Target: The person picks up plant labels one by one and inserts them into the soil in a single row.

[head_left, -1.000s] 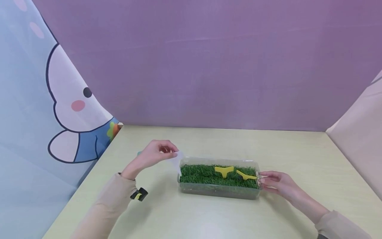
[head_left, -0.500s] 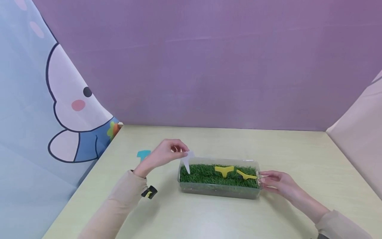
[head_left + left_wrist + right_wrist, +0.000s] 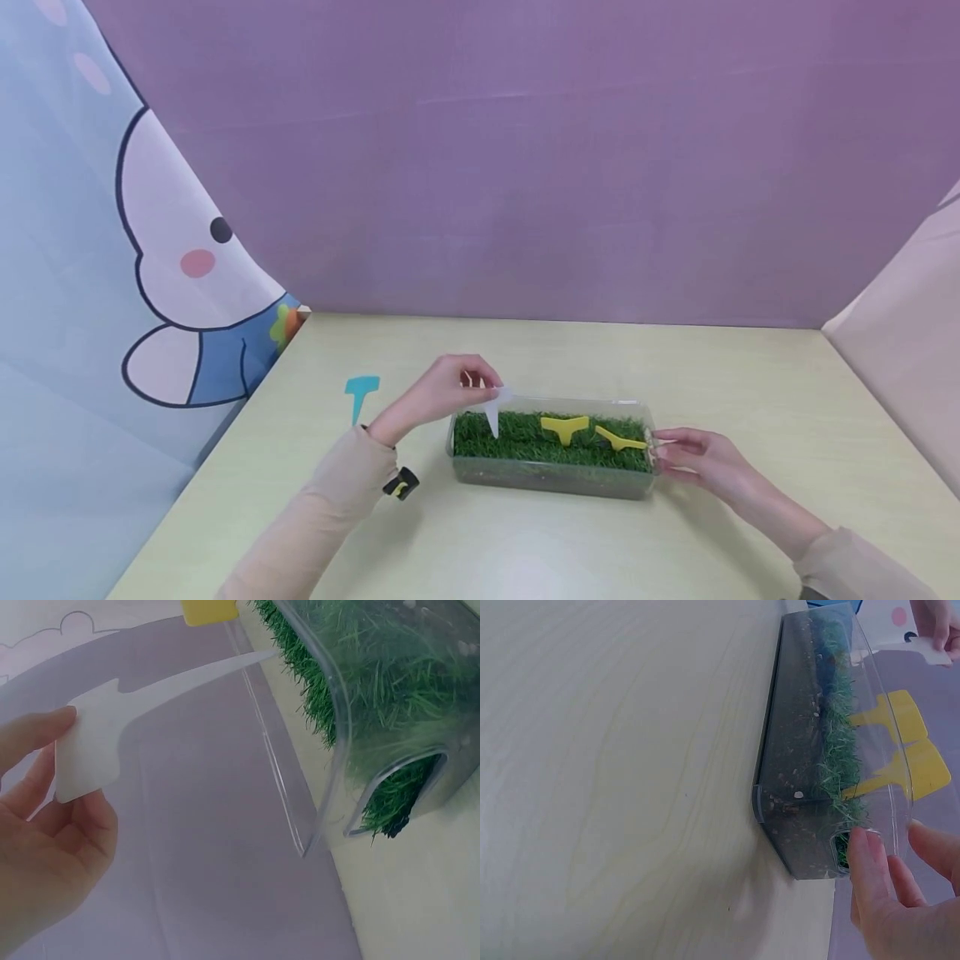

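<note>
My left hand pinches a white T-shaped plant label by its broad head, thumb on one side and fingers on the other. The label's pointed stem slants down over the left part of the artificial grass. That grass fills a long clear plastic box with a dark, speckled layer beneath it. At the box's right end my right hand grips the end wall, fingers by the cut-out handle hole. Two yellow plant labels, one upright and one angled, stand in the grass near that end.
A teal plant label lies on the pale wooden table, behind my left wrist. A purple cloth hangs along the far edge. At the left is a blue cloth with a cartoon figure.
My left hand has moved right with the white plant label, from the box's left end to over the grass. The teal label has come into sight behind it. My right hand has stayed put.
</note>
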`<state>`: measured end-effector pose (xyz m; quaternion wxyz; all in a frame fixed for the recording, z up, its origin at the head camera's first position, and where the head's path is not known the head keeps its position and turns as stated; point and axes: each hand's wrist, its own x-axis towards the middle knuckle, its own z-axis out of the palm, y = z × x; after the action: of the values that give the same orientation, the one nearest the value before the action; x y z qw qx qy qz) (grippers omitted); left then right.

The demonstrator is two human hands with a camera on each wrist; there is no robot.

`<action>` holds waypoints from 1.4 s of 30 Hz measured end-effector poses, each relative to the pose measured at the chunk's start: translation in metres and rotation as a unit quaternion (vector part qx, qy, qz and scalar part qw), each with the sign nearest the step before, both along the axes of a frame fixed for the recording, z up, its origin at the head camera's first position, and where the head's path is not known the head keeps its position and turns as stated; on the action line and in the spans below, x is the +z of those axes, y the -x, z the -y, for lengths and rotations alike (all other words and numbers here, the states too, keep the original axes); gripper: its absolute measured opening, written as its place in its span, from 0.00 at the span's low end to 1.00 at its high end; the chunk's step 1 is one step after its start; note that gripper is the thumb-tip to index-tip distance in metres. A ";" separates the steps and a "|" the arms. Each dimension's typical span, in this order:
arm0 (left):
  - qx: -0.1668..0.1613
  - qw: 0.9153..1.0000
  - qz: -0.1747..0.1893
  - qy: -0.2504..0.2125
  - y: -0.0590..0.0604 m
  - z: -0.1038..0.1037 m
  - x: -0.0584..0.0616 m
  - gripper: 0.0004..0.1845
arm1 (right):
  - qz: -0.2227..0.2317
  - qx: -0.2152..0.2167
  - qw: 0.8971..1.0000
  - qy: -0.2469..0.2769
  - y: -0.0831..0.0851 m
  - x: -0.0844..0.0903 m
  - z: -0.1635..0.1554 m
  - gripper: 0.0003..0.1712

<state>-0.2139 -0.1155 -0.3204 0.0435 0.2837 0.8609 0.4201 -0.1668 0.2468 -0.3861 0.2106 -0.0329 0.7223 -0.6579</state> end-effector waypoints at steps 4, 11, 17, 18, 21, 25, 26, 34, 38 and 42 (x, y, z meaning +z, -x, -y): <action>-0.001 1.000 0.003 0.005 0.002 -0.006 -0.004 0.04 | 0.002 0.000 1.000 0.007 0.000 0.000 -0.001 0.29; -0.011 1.000 0.005 0.007 0.004 -0.014 -0.010 0.04 | 0.004 -0.004 1.000 0.004 0.000 -0.001 -0.001 0.28; -0.012 1.000 0.000 0.013 0.006 -0.018 -0.015 0.04 | 0.006 -0.005 1.000 0.002 0.001 -0.001 -0.001 0.29; -0.011 1.000 0.001 0.014 0.006 -0.019 -0.015 0.04 | 0.005 -0.006 1.000 0.002 0.001 -0.001 -0.001 0.29; -0.010 1.000 0.003 0.015 0.007 -0.021 -0.017 0.04 | 0.005 -0.005 1.000 0.002 0.001 -0.001 -0.001 0.29; -0.011 1.000 0.001 0.020 0.008 -0.024 -0.018 0.04 | 0.003 -0.004 1.000 0.004 0.001 -0.002 -0.001 0.28; -0.012 1.000 0.000 0.021 0.008 -0.025 -0.019 0.04 | 0.003 -0.003 1.000 0.004 0.001 -0.002 -0.001 0.28; -0.022 1.000 -0.001 0.023 0.008 -0.031 -0.024 0.03 | 0.007 -0.008 1.000 0.008 0.002 -0.003 -0.001 0.26; -0.024 0.999 -0.001 0.029 0.009 -0.033 -0.028 0.03 | 0.006 -0.005 1.000 0.014 0.002 -0.004 -0.001 0.25; -0.024 0.999 0.002 0.036 0.009 -0.034 -0.029 0.03 | 0.004 -0.004 1.000 0.015 0.003 -0.006 -0.001 0.26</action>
<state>-0.2225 -0.0812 -0.3499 0.0651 0.3020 0.8682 0.3884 -0.1701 0.2479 -0.3919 0.2105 -0.0305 0.7114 -0.6698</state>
